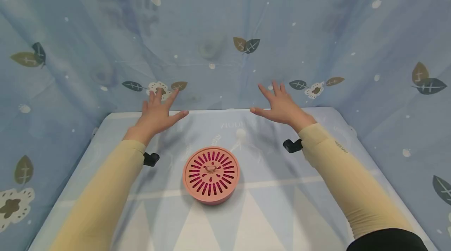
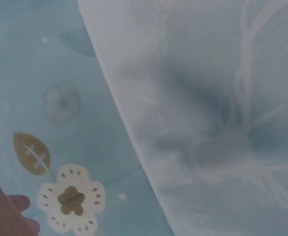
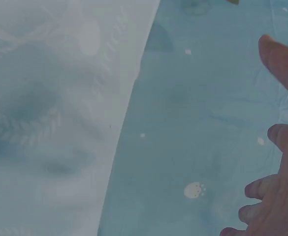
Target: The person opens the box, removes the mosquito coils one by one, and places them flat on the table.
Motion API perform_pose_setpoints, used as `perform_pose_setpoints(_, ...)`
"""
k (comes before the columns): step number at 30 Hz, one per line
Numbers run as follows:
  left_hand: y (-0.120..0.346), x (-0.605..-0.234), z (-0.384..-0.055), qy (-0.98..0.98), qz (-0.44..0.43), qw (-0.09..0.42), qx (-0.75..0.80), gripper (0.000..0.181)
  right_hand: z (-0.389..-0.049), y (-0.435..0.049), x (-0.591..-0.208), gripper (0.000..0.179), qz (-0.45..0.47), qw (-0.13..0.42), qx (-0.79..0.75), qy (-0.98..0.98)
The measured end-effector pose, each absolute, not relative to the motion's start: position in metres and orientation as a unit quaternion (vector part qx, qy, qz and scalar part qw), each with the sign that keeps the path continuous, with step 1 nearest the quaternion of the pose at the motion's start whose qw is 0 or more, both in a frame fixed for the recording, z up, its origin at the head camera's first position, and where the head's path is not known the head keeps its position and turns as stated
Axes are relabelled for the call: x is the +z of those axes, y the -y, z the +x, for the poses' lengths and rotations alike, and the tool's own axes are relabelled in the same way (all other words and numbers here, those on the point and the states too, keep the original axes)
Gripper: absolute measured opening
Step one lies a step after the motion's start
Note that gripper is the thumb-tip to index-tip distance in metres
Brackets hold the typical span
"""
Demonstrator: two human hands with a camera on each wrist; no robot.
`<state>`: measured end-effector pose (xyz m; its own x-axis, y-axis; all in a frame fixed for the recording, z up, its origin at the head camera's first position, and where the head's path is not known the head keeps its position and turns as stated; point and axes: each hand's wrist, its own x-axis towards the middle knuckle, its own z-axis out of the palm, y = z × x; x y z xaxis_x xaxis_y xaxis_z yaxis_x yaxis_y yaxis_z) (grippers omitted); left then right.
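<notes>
A round pink box [image 1: 211, 175] with a slotted lid and a small ring handle on top sits on the table, nearer to me than both hands. Beyond it on the left, my left hand [image 1: 156, 117] is held up over the table's far part with fingers spread and thumb pointing inward. My right hand [image 1: 282, 107] mirrors it on the other side, fingers spread as well. Neither hand touches the box or holds anything. In the wrist views only parts of the left hand [image 2: 6, 209] and right hand [image 3: 276, 162] show at the frame edges.
The table [image 1: 267, 204] wears a pale blue and white cloth with triangles. Blue curtains [image 1: 211, 16] printed with leaves and flowers hang behind and on both sides. A small black mount [image 1: 151, 159] is on the left wrist, another [image 1: 293, 146] on the right.
</notes>
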<state>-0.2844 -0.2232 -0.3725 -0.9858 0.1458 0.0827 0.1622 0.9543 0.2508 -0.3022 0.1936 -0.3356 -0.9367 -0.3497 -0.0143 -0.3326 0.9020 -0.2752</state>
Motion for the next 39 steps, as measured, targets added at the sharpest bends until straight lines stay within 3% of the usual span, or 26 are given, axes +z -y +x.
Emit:
perform_pose_setpoints(9,0.219,-0.376,-0.253,0.975,-0.133,0.078,-0.158,0.093,-0.272,-0.197,-0.347,0.096,-0.185,0.049,-0.191,-0.963)
perform_pose_setpoints(23,0.212,-0.410,-0.203,0.963,-0.132,0.064,-0.225,0.086,-0.222,-0.190,-0.381,0.091,-0.216,0.045,-0.234,-0.947)
perform_pose_setpoints(39,0.195,-0.428,-0.165,0.925,-0.201,0.076,-0.313,0.068,-0.176,-0.174,-0.425,0.089,-0.236,0.045,-0.325,-0.915)
